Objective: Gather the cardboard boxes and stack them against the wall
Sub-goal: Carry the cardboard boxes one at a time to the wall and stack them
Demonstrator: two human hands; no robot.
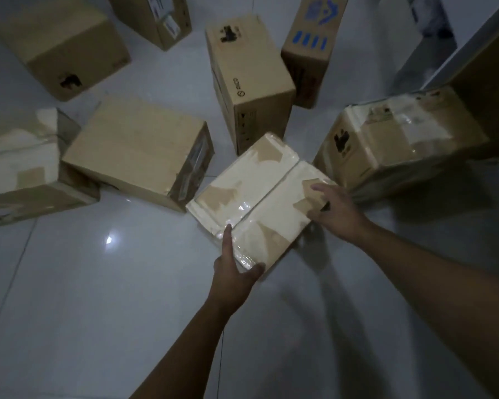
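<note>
A flat pale box wrapped in clear tape (260,197) lies on the white tiled floor in the middle of the view. My left hand (235,266) grips its near corner, thumb along the top and fingers wrapped around the edge. My right hand (336,208) clasps its right corner, fingers curled over the top. Around it lie several brown cardboard boxes: a wide one (133,148) to the left, a tall one (245,79) behind, a tape-covered one (398,139) to the right.
More boxes lie farther out: a torn one (20,165) at the left edge, a large one (61,44) at the back left, one with labels (156,18) behind it, one with blue print (311,44) at the back right. Bare tiles stretch in front.
</note>
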